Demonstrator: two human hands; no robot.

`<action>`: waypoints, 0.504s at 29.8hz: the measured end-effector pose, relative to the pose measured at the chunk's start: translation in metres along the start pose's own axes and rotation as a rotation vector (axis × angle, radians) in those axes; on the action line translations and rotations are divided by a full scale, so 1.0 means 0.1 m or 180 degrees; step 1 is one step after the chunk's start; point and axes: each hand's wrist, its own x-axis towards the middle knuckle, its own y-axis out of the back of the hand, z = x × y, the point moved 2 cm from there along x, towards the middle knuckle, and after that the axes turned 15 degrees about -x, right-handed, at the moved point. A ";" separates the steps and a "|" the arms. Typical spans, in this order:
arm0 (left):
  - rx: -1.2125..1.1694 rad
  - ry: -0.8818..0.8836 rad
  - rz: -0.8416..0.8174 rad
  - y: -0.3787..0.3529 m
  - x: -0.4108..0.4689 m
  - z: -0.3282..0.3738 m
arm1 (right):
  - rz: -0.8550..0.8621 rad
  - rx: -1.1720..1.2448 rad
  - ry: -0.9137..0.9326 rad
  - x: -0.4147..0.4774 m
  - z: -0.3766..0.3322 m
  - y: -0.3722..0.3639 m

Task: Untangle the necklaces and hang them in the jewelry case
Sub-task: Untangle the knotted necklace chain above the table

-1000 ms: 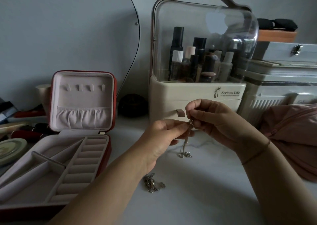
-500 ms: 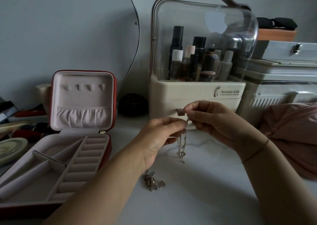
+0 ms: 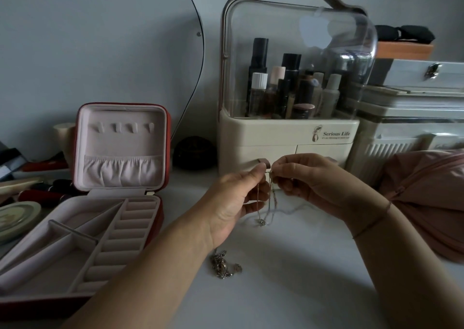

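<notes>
The fingers (image 3: 257, 175) of my left hand (image 3: 233, 203) and right hand (image 3: 313, 180) pinch the thin necklace (image 3: 270, 200) at its top, tips nearly meeting. Its strands hang along the twelve-to-six line, with the pendant (image 3: 261, 222) low near the bench (image 3: 313, 278). The open jewelry case (image 3: 165, 178) stands at nine o'clock, its lid hooks (image 3: 125, 127) near ten, closer to my left hand. A tangled heap (image 3: 222, 266) lies at six. The smooth bench is crowded at twelve by a cosmetics organiser (image 3: 288, 140).

Both forearms reach in from below, converging. Left hand (image 3: 236, 198) and right hand (image 3: 316, 180) meet fingertip to fingertip, each pinching the necklace chain (image 3: 261, 220); remaining fingers curled.
</notes>
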 end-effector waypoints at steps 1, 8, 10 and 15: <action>-0.0032 0.0004 -0.0020 0.00 -0.01 0.00 | 0.0000 0.0027 0.0003 0.00 0.00 0.00; -0.0112 -0.0062 -0.0106 0.00 0.01 0.00 | -0.0079 0.0009 0.0071 0.02 0.03 0.01; -0.0065 -0.0065 -0.0100 0.00 0.01 -0.01 | -0.0063 0.0002 0.0085 0.02 0.03 0.02; 0.0278 -0.0214 -0.0061 0.01 0.01 -0.02 | -0.0031 0.0054 0.0092 0.02 0.03 0.03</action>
